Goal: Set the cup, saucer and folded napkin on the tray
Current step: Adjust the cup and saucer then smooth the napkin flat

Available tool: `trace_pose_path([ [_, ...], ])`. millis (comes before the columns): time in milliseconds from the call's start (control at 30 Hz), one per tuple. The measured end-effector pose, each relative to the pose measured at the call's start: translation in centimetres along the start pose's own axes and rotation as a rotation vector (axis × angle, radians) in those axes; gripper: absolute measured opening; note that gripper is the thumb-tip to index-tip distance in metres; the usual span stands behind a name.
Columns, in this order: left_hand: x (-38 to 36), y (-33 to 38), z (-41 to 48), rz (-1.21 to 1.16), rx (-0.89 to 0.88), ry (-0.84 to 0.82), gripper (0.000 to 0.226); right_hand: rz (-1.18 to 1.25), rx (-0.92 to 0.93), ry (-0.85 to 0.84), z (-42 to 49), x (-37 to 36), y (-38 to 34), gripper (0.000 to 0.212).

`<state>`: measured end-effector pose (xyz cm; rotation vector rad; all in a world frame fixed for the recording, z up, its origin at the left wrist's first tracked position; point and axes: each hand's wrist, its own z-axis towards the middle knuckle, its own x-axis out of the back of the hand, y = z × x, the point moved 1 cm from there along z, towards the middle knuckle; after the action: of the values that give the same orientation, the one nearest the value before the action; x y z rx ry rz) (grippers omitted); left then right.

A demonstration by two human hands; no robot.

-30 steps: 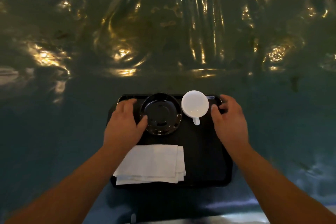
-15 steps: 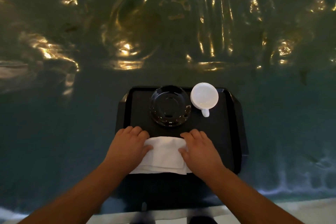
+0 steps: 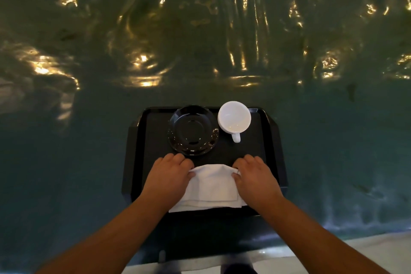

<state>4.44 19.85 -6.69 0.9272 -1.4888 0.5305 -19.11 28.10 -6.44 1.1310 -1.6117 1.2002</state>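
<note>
Left hand (image 3: 168,179) and right hand (image 3: 255,179) cover the two side edges of the napkin (image 3: 212,187), so the grip underneath cannot be read. Near edge of the tray (image 3: 274,140) lost in shadow under the napkin. Both forearms cut off by the bottom edge; floor there blurred.

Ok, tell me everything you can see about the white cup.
The white cup stands upright at the tray's far right, glossy like ceramic, apparently empty. Its small handle points toward the person. It sits directly on the tray, close beside the black saucer, not on it. Neither hand touches it.
</note>
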Motion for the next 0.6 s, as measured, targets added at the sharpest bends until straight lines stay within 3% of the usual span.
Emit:
trace_pose_path([
  [100,0.5,0.5,-0.3,-0.006,-0.031,0.07,0.018,-0.024,0.049,0.094,-0.4,0.5,0.2,0.025],
  [167,0.5,0.7,-1.2,-0.01,-0.147,0.111,0.022,-0.024,0.177,0.114,-1.1,0.5,-0.1,0.035],
  [300,-0.8,0.6,-2.9,-0.011,-0.359,0.048,0.032,-0.082,0.397,-0.007,-2.7,-0.8,-0.7,0.044],
  [600,-1.1,0.4,-2.5,-0.047,-0.304,0.014,0.036,-0.034,0.409,0.018,-2.0,-1.1,-0.3,0.037],
])
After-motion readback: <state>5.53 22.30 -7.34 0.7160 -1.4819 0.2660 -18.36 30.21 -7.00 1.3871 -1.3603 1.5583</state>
